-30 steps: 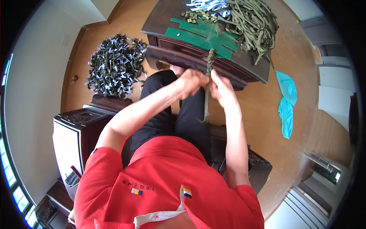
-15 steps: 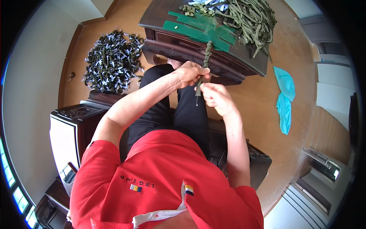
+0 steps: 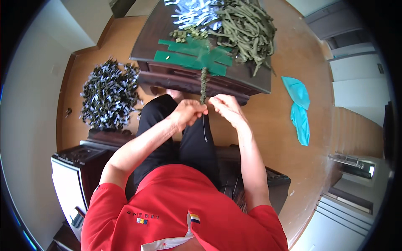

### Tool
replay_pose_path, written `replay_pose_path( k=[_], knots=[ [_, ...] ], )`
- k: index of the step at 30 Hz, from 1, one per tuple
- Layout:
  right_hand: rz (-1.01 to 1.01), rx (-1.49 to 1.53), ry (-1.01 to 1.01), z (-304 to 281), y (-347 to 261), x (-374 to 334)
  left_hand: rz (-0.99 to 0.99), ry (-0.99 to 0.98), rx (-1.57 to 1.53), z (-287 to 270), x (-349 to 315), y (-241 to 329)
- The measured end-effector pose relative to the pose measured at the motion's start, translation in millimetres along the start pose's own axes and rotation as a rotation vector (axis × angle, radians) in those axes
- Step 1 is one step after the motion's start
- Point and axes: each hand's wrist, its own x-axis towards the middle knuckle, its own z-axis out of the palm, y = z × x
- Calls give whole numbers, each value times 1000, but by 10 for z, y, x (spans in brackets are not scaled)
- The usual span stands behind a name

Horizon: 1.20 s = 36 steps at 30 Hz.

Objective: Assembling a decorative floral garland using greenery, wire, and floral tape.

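A scrunched olive fabric strip (image 3: 203, 85) hangs down from the green tape (image 3: 180, 62) on the dark wooden table (image 3: 146, 47). My left hand (image 3: 188, 113) is closed in a pinch at the strip's lower end. From beneath those fingers a thin metal rod with a hooked tip (image 3: 205, 131) points toward my lap. Just right of the strip, my right hand (image 3: 228, 108) has its fingers curled together. Whatever lies in its fingertips is hidden or too small to name.
On the table lie a heap of loose olive strips (image 3: 247, 31), white strips (image 3: 194, 16) and small olive folded pieces (image 3: 188, 34). A big dark-and-white heap (image 3: 109, 94) sits on the floor at left. Turquoise fabric or plastic (image 3: 298, 94) lies at right.
The view has shifted, moving the table left in the picture. The flat strip end that hung between my hands no longer shows below them, and more of the hooked rod is bare.
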Motion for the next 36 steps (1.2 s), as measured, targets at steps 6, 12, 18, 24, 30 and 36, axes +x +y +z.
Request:
replay_pose_path(
  k=[6, 12, 18, 24, 30, 36],
  knots=[
    [-308, -317, 803, -958, 36, 658, -48, 4, -41, -167, 82, 101],
    [-532, -691, 717, -618, -484, 1206, -74, 5, -46, -298, 47, 69],
    [-759, -946, 487, -167, -1197, 2310, -62, -42, -44, -366, 115, 82],
    [-858, -965, 410, 172, -1341, 3069, -63, -45, -21, -447, 48, 61],
    [-677, -573, 362, 127, -1461, 3276, -68, -90, -23, -467, 12, 19],
    [-842, 118, 357, -353, -2073, 2409, -121, -93, -22, -275, -102, -74]
  ],
)
